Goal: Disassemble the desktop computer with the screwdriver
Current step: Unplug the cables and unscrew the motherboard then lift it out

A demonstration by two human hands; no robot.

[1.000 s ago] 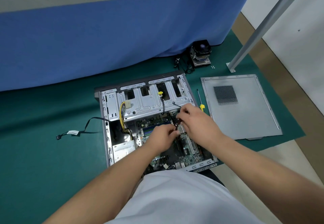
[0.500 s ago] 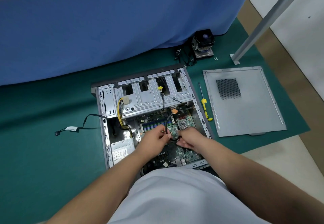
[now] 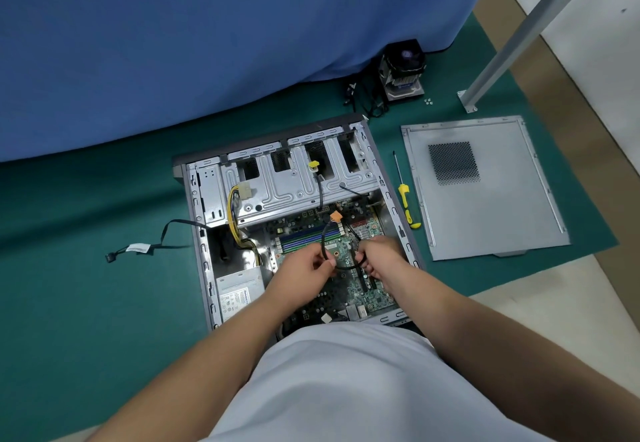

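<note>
The open desktop case (image 3: 202, 240) lies on its side on the green mat, its motherboard (image 3: 343, 289) exposed. My left hand (image 3: 304, 266) and my right hand (image 3: 381, 258) are both over the board, each pinching part of a black cable (image 3: 323, 240) that loops between them and runs up to an orange connector (image 3: 336, 215). The yellow-handled screwdriver (image 3: 407, 204) lies on the mat just right of the case, untouched. The board under my hands is hidden.
The removed side panel (image 3: 485, 199) lies right of the screwdriver. A CPU cooler (image 3: 403, 74) with black cables and small screws (image 3: 428, 101) sits behind the case. A loose black cable (image 3: 138, 249) trails left. A metal leg (image 3: 512, 36) stands at the back right, a blue cloth behind.
Both hands have drawn back toward me from the upper right of the board to its middle, pulling the black cable into a loop. The screwdriver has come into full view.
</note>
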